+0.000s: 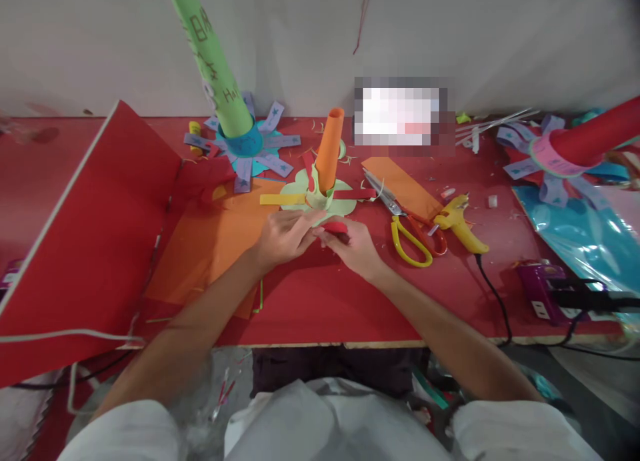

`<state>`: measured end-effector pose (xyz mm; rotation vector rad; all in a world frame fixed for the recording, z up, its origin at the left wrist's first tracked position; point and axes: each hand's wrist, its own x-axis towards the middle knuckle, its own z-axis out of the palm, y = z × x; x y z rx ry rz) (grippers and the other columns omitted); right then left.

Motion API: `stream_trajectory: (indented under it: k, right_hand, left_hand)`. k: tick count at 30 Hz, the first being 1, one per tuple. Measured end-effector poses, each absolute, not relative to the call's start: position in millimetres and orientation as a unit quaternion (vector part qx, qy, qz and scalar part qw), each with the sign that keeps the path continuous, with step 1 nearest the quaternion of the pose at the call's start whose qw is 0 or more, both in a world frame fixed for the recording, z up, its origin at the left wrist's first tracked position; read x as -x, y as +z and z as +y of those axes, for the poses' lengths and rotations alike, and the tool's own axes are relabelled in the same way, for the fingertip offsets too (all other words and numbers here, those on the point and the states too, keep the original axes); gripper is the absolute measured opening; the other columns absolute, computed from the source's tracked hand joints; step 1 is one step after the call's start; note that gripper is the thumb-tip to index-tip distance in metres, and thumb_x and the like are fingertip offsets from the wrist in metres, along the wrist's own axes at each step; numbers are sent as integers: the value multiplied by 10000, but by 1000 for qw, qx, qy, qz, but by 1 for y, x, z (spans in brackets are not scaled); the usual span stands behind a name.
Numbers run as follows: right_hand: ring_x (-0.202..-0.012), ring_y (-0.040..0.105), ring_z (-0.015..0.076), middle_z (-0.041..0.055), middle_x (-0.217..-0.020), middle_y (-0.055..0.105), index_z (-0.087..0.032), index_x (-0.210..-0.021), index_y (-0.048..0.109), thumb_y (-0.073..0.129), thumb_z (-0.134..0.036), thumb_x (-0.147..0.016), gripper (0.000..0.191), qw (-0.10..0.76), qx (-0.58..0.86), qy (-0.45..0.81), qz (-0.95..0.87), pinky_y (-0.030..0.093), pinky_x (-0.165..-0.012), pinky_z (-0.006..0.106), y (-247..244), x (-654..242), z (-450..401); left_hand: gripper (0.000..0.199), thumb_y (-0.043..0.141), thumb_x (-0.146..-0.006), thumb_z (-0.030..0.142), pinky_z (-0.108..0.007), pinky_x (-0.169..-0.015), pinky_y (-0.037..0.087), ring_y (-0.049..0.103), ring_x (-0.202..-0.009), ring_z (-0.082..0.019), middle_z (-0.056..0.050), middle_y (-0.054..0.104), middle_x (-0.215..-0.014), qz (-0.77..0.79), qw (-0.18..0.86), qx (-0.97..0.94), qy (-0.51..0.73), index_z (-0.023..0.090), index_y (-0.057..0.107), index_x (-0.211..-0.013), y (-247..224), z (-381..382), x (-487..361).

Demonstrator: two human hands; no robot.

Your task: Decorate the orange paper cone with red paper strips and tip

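An orange paper tube stands upright on a pale green flower-shaped paper base. A yellow strip sticks out to its left and a red strip to its right. At the base's front edge, my left hand has its fingers pressed together; what they hold, if anything, is hidden. My right hand pinches a small red paper piece, its fingertips meeting those of my left hand.
Scissors lie on orange paper, beside a yellow glue gun. Orange sheets and a raised red board are at left. A green tube stands behind; another red tube is at far right.
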<state>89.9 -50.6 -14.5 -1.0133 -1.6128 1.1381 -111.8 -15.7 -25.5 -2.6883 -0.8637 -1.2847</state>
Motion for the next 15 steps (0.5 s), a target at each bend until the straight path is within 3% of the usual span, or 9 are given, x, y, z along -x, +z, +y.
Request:
stream_trajectory:
  k: [4, 8, 12, 15]
  right_hand:
    - [-564, 574, 145, -19, -670, 631, -243, -846, 624, 689, -670, -950, 445, 489, 455, 451, -593, 487, -547, 296, -18, -99, -42]
    - [-600, 600, 157, -11, -696, 644, -244, -853, 623, 645, -629, -999, 412, 499, 453, 388, -628, 491, -586, 308, -17, -103, -43]
    - [-624, 638, 175, -5, -707, 670, -250, -901, 636, 588, -542, -1045, 329, 454, 454, 342, -686, 494, -615, 317, -15, -103, -47]
    - [-633, 656, 186, 3, -697, 681, -247, -886, 626, 581, -511, -1055, 317, 438, 464, 317, -702, 488, -614, 318, -16, -105, -48]
  left_hand:
    - [380, 503, -1085, 184, -306, -724, 613, 790, -815, -187, -37, 816, -951, -225, -9, 886, -405, 312, 623, -1423, -25, -16, 109]
    - [420, 612, -1075, 254, -369, -840, 651, 785, -951, -228, -71, 799, -1056, -269, -64, 863, -422, 325, 593, -1488, -22, -20, 102]
    - [477, 594, -1079, 234, -349, -835, 658, 763, -880, -197, -39, 773, -1011, -318, -137, 827, -443, 360, 544, -1537, -23, -22, 100]
    - [392, 600, -1068, 212, -337, -837, 652, 757, -870, -188, -31, 762, -979, -329, -143, 825, -436, 336, 626, -1440, -25, -20, 102]
